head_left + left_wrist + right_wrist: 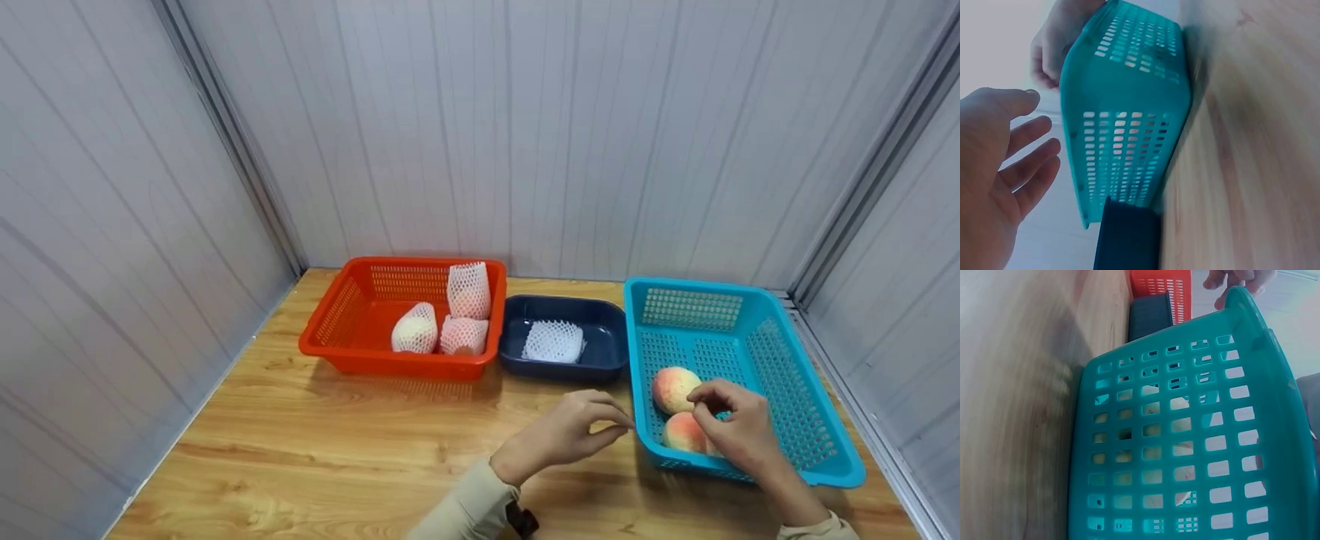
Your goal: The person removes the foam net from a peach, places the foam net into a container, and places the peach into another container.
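My left hand hovers beside the near left side of a blue plastic basket, fingers relaxed and holding nothing; its fingertips come right up to the rim in the head view. Inside that basket lie peaches: one farther back, another nearer, and a bit of a third partly hidden by my right hand. That hand is over the basket, loosely bent, its thumb and forefinger close together beside the peaches with nothing visible between them. In the left wrist view its fingers show above the basket rim.
A navy dish holding white foam nets stands between the blue basket and a red basket. Three peaches in foam nets sit in the red basket. Pale panel walls enclose the wooden table.
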The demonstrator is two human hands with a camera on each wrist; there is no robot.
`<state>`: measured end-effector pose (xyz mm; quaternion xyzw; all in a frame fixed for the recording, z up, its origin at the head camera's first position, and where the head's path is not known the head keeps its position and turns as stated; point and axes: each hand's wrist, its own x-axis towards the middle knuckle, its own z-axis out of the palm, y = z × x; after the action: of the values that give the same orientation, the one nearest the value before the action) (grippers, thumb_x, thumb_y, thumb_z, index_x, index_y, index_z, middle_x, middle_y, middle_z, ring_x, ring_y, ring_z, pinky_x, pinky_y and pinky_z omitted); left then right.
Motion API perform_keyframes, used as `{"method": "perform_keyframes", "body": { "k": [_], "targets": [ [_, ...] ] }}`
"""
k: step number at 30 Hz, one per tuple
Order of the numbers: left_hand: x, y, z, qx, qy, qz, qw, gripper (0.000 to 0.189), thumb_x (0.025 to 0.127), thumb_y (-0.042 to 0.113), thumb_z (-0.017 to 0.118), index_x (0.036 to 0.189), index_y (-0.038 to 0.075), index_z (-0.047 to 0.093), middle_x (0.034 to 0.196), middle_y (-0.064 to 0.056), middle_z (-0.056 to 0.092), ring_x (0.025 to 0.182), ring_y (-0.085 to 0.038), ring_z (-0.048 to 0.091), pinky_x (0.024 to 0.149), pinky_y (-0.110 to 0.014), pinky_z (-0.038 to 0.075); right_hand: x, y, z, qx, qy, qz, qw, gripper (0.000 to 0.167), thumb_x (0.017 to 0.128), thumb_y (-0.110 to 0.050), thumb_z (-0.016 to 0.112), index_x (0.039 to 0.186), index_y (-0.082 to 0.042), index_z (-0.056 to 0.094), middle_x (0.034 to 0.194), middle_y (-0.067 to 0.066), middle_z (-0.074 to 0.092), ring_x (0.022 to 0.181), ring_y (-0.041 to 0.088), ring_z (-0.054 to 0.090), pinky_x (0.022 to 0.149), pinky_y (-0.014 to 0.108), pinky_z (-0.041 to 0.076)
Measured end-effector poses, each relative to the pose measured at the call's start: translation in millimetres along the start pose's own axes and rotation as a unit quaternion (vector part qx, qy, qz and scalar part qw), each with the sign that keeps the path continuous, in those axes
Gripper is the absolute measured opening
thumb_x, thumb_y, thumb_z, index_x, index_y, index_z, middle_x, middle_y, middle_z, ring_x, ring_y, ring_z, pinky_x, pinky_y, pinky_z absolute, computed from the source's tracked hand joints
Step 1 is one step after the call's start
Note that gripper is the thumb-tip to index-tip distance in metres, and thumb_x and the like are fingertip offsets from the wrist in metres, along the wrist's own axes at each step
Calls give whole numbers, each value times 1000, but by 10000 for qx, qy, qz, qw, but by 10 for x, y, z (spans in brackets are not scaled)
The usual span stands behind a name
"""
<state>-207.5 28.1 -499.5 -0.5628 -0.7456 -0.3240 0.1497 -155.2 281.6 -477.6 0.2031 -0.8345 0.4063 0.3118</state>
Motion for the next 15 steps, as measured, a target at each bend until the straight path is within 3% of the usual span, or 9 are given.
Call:
{"method": "perform_keyframes", "body": {
  "k": [8, 15],
  "targets": [
    [-194, -58, -405, 228, 716, -194, 9970, 10, 90, 14, 70, 98, 13, 75, 94, 6, 69, 90, -1, 60, 84, -14, 45, 71, -212, -25, 374, 513, -997, 9930, 32, 65, 27, 58, 78, -1, 68, 73, 6, 64, 57, 10, 54, 57, 13, 46],
    [-420, -156, -816, 126, 1222, -602, 9906, 10, 90, 10, 69, 98, 11, 75, 95, 4, 69, 90, -4, 61, 82, -18, 48, 57, -358, 91, 350, 325, -1323, 9901, 34, 62, 26, 59, 81, -1, 68, 76, 1, 64, 61, 9, 54, 59, 13, 46]
  ]
}}
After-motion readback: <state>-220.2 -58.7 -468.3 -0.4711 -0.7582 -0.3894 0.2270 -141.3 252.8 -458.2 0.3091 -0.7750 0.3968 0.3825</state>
